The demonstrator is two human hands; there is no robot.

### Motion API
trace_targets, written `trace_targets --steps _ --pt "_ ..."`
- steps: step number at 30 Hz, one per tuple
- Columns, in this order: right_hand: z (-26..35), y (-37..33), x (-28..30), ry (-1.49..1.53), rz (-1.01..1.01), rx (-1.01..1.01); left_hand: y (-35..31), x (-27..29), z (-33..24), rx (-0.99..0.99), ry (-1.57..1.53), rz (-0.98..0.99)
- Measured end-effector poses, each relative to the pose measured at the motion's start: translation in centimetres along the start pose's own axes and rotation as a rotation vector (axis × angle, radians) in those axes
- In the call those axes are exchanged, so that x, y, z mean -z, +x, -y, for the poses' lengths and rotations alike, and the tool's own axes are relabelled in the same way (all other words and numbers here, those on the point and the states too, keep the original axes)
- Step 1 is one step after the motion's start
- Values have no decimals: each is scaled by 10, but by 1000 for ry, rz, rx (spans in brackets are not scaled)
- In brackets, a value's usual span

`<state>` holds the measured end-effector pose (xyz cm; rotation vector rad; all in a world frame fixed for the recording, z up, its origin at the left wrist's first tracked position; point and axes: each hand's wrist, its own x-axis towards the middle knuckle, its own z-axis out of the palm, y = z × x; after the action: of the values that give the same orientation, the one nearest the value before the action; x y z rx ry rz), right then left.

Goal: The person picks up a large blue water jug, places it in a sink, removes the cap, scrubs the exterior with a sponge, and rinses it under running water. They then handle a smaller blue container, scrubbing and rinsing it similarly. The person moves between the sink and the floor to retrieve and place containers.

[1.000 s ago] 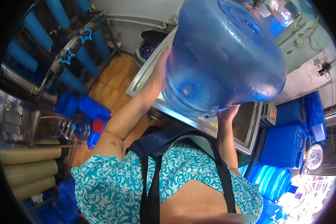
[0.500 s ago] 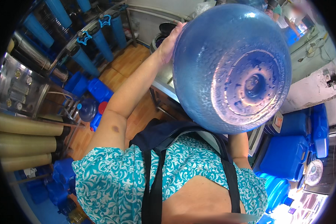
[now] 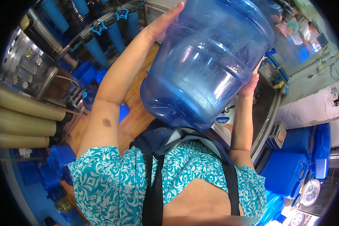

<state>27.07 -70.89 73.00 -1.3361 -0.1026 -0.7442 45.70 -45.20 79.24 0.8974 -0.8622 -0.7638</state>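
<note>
Fingers (image 3: 176,10) of the left hand (image 3: 164,24) lie long against one big blue water jug (image 3: 211,62), more stretched out than curled, so it's basically a palm press. Right hand (image 3: 248,86) has the opposite side, but its fingers are partly hidden, so can't tell how far they wrap. Jug's up between the two, tilted, rounded lower end toward the chest.

Looks empty-ish, so probably light but bulky. Stiff walls with a little give, not that fragile, though the wet-looking surface could be slippery. Imo best hold is both hands spread on opposite sides, fingertips catching the ribs.

Just beyond the right fingers: one steel sink (image 3: 259,113). Farther out that way: one pale slatted crate (image 3: 277,137), then three boxy blue containers (image 3: 284,173). Past the left fingers: two light-blue valve handles (image 3: 100,27), and well below those, three tan cylinders (image 3: 22,121).
</note>
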Motion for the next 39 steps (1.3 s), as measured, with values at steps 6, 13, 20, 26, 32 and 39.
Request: trace_targets --steps 6,13,20,26,32,39 --pt "0 4 -27 -212 139 344 -16 21 -31 -210 290 5" --pt "-1 -13 -52 -232 258 444 -53 27 -69 23 299 -181" --pt "3 -33 -67 -275 235 363 -58 -40 -125 -339 948 -365" --pt "0 -59 -103 -376 249 356 -82 -80 -181 -68 669 -15" --pt "-32 -59 -156 -436 472 490 -130 -49 -175 -255 877 -230" --pt "-80 -35 -226 -181 785 421 -205 23 -171 -391 1098 -798"
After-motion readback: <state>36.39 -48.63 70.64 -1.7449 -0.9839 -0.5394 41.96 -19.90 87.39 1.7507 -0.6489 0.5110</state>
